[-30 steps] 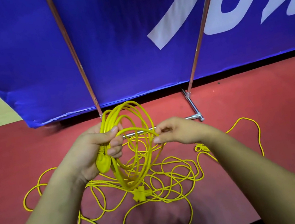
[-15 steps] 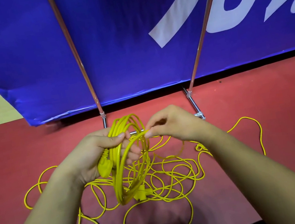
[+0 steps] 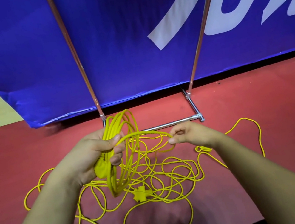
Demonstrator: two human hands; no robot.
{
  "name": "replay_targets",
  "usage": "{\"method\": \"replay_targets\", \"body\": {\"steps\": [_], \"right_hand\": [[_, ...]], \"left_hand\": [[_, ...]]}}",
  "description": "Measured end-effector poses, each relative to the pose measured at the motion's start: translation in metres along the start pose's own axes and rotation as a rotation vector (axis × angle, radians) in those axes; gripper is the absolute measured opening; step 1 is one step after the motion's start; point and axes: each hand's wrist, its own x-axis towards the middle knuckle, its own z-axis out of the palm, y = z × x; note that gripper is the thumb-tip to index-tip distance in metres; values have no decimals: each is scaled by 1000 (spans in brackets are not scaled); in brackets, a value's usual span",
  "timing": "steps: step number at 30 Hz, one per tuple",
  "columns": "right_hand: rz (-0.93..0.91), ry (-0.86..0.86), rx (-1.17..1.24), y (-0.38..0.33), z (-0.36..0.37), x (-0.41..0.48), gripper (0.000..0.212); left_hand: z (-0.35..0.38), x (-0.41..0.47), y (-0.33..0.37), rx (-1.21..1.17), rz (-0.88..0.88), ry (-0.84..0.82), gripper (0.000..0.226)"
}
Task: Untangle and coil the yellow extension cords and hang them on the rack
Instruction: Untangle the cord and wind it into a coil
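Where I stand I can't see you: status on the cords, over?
Left hand grips coil and plug. Right hand pinches next loop. Loose cord tangled on floor, socket block in it. Rack base beyond.

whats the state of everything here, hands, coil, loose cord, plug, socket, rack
left hand, grips coil and plug
right hand, fingers pinch strand
coil, several loops, held upright off the floor
plug, tucked in left palm
strand, slack, runs from coil to right hand
loose cord, tangled on floor
socket, lying in the tangle
rack, standing on floor
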Motion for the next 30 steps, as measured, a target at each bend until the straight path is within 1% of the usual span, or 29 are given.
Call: {"method": "replay_targets", "body": {"steps": [1,2,3,4,5,6,7,10,12,14,16,17,19,21,25,26,27,29,30], "right_hand": [[8,32,119,3,1,1,7],[9,82,221,1,2,3,5],[-5,151,279,-3,2,6,4],[-31,223,296,-11,2,7,6],[-57,283,283,-18,1,9,9],[-84,315,234,-27,0,10,12],[-111,314,141,-36,-1,9,13],[-232,225,-119,-67,0,3,16],[-306,177,-185,-86,6,-1,15],[-377,110,-249,-103,15,-5,16],[-443,72,-326,-114,25,-9,15],[-461,80,-341,-117,28,-10,14],[-445,125,-288,-117,29,-10,11],[-383,130,-236,-109,24,-9,10],[-168,10,-365,-68,13,-1,18],[-138,11,-319,-57,11,-1,18],[-120,39,-221,-49,10,-1,15],[-105,155,-21,-44,9,-2,12],[-115,229,39,-46,7,-2,12]], "left_hand": [[0,0,-1,34,-17,24,63],[0,0,-1,74,-32,51,59],[1,0,0,113,-50,88,49],[3,-1,1,135,-71,121,36],[5,-1,2,138,-100,138,28],[6,-1,2,128,-129,134,29],[8,-1,2,116,-151,121,32],[11,0,1,98,-163,96,38],[11,1,0,116,-153,68,50],[11,2,-2,135,-130,25,56],[11,3,-3,108,-110,-25,55],[13,2,-3,89,-104,-45,52],[14,3,-4,59,-79,-77,44],[16,3,-4,46,-43,-80,41],[14,1,-3,-4,-7,-4,61],[13,0,-3,9,-8,18,64],[13,-1,-3,25,-24,46,65],[12,-2,-3,36,-86,79,62],[12,-2,-3,36,-119,52,62]]}}
